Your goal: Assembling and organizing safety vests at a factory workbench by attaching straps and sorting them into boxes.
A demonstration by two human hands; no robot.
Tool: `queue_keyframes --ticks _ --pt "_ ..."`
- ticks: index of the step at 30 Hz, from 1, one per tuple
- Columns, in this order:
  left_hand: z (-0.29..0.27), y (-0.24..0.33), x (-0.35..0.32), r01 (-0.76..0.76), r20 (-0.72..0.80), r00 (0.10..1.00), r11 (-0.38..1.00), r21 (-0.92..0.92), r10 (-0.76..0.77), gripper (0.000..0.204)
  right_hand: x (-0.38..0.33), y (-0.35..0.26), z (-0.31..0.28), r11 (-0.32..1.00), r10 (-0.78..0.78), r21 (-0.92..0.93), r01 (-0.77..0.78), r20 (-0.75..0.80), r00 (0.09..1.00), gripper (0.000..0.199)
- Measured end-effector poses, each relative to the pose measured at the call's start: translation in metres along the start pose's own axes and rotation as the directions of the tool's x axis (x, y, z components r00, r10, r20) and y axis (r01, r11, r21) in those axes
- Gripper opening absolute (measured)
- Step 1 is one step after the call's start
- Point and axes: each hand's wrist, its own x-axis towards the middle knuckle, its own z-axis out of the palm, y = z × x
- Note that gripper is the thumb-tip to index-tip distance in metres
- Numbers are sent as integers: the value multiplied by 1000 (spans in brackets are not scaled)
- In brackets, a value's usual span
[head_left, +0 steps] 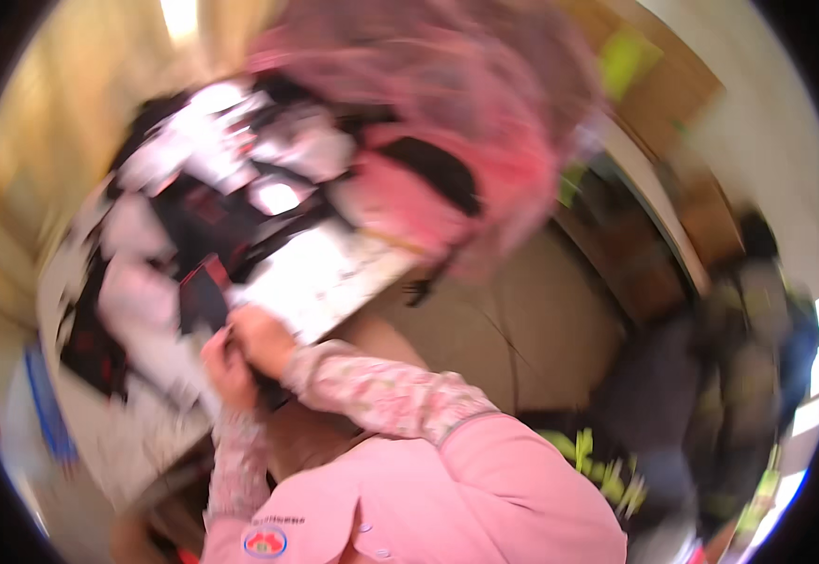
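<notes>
My left hand [228,370] and my right hand [263,342] are close together at the table's near edge. Both have their fingers closed, and motion smears them. A dark piece with a red edge [204,295], perhaps fabric, sticks up from between the fingertips; its lower end is hidden by the hands. Beyond it lies a heap of black pieces with red markings [198,218]. Pale, whitish pieces [137,299] lie left of the hands.
The white table [320,282] carries the heap. Sheer pink material [485,113] bulges at its far right, with a black curved piece [431,171] on it. Cardboard boxes [659,85] stand far right. A dark pile [654,395] lies right of me. Beige curtains [71,122] hang left.
</notes>
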Motion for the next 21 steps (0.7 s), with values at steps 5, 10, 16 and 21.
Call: queue_keyframes --ticks 5,10,16,21 --pt "-37 24 5 71 -118 992 970 233 -44 36 7 3 16 858 241 460 -228 30 970 5" --pt "-62 4 -10 266 -279 921 962 -53 -271 22 12 -36 22 745 184 620 -245 163 969 4" --pt "-81 -15 -28 510 -181 690 648 -566 -701 19 2 -54 32 885 -2 444 -138 300 954 4" --pt "-91 19 -20 285 213 686 -12 -959 -695 32 -4 -48 28 966 -111 245 79 118 987 8"
